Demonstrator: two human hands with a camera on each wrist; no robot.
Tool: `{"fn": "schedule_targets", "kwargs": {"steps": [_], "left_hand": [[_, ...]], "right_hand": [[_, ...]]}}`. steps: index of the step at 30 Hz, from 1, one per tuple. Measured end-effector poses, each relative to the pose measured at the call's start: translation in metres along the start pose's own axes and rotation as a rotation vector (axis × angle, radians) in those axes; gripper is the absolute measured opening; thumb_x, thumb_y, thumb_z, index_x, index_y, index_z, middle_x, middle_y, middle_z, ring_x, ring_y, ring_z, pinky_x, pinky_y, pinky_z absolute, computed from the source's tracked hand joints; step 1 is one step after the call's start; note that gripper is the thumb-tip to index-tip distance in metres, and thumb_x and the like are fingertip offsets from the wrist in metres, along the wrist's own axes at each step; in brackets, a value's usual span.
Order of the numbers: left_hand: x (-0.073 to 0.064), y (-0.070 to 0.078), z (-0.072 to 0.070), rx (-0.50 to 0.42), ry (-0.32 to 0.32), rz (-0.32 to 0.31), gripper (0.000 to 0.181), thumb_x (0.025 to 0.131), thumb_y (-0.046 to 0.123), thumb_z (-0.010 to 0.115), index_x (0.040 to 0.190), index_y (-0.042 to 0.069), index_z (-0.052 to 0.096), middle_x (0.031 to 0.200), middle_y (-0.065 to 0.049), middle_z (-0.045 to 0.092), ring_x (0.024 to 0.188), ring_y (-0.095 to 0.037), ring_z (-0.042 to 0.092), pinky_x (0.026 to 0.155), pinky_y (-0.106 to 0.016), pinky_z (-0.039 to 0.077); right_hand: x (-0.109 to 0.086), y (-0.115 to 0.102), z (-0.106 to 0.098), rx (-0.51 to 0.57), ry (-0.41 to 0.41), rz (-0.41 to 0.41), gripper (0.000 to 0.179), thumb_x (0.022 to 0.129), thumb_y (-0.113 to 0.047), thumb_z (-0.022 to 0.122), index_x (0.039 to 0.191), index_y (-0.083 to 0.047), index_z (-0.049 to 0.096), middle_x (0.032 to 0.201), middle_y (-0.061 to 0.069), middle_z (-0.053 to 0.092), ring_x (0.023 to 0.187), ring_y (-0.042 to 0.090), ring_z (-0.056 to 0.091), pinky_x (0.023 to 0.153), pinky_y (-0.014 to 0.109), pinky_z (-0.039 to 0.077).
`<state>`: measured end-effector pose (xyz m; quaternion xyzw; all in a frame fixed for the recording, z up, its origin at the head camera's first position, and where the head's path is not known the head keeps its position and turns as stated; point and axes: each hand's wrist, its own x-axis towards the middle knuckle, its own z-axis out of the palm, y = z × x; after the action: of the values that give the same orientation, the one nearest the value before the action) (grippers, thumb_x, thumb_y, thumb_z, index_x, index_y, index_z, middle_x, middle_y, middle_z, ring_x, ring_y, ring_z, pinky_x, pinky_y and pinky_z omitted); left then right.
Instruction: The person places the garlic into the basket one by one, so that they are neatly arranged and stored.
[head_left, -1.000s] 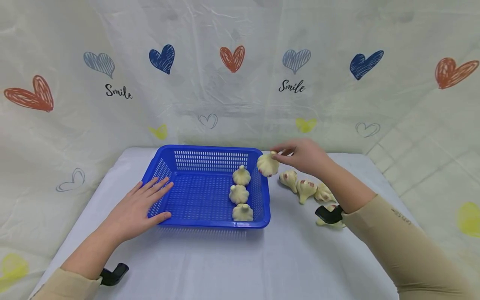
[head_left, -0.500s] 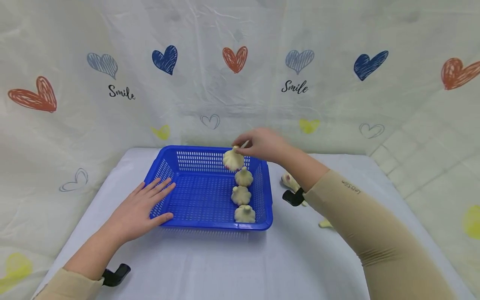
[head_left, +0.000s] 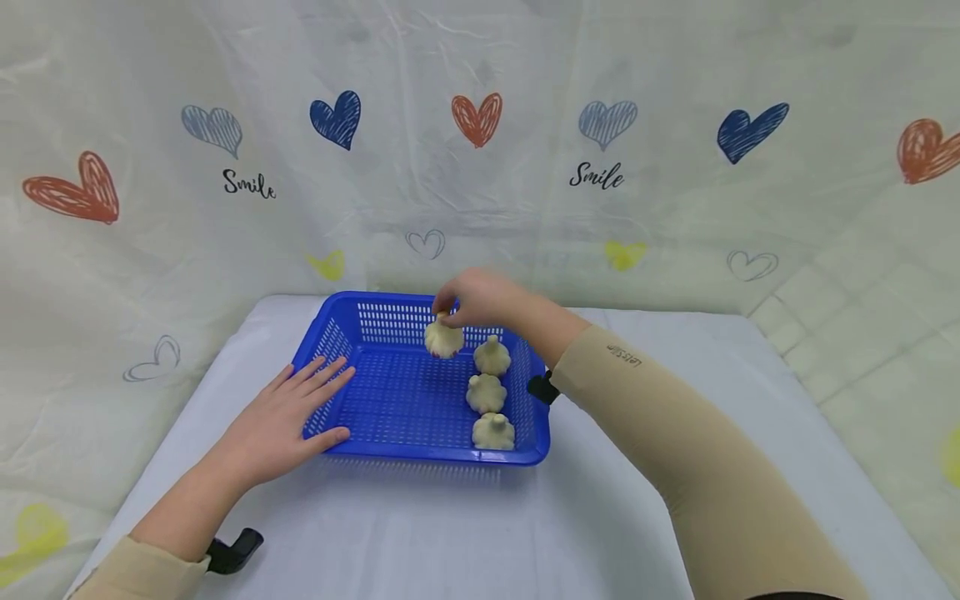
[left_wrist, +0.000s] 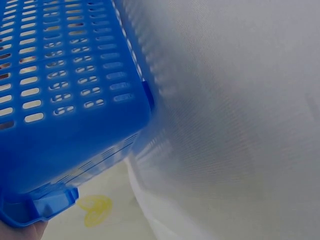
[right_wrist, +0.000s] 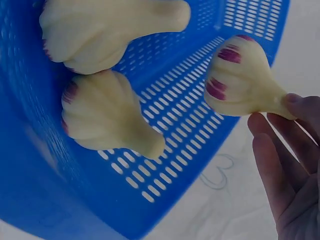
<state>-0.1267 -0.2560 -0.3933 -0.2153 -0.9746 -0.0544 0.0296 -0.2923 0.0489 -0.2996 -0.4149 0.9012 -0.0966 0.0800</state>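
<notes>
My right hand (head_left: 480, 298) pinches a garlic bulb (head_left: 444, 338) by its stem, holding it over the back of the blue basket (head_left: 420, 450). In the right wrist view the held garlic bulb (right_wrist: 237, 75) shows purple streaks, its stem between thumb and fingers. Three more garlic bulbs (head_left: 486, 392) sit in a column along the basket's right side, stems up. My left hand (head_left: 277, 425) rests on the basket's left rim with its fingers straight and spread. In the left wrist view, the basket's slotted wall (left_wrist: 75, 120) hides most of that hand.
The basket stands on a white-covered table (head_left: 420, 533). Behind it hangs a pale sheet (head_left: 525, 50) printed with hearts and "Smile". My right sleeve (head_left: 660, 433) covers part of the table at the right.
My right hand has carried the garlic bulb leftward from beyond the basket's right rim to over its back middle, then lower. My left hand stays on the rim. The sleeve now hides the bulbs on the table.
</notes>
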Motion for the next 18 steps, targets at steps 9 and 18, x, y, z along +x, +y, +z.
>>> {"fn": "schedule_targets", "kwargs": {"steps": [9, 18], "left_hand": [[0.000, -0.001, 0.000, 0.008, 0.000, -0.003, 0.082, 0.092, 0.062, 0.056, 0.158, 0.024, 0.028, 0.163, -0.003, 0.024, 0.150, -0.034, 0.018, 0.121, -0.055, 0.010], [0.000, 0.001, -0.002, 0.005, 0.015, 0.011, 0.080, 0.093, 0.060, 0.057, 0.158, 0.022, 0.029, 0.163, -0.005, 0.026, 0.150, -0.034, 0.019, 0.121, -0.055, 0.013]], "right_hand": [[0.018, -0.001, 0.013, -0.124, -0.144, 0.018, 0.013, 0.094, -0.019, 0.067, 0.105, -0.018, 0.073, 0.100, -0.006, 0.067, 0.094, 0.013, 0.060, 0.085, 0.029, 0.051], [0.026, 0.001, 0.029, -0.270, -0.260, 0.042, 0.021, 0.096, -0.022, 0.066, 0.116, -0.023, 0.074, 0.114, -0.007, 0.069, 0.105, 0.012, 0.062, 0.089, 0.030, 0.052]]}}
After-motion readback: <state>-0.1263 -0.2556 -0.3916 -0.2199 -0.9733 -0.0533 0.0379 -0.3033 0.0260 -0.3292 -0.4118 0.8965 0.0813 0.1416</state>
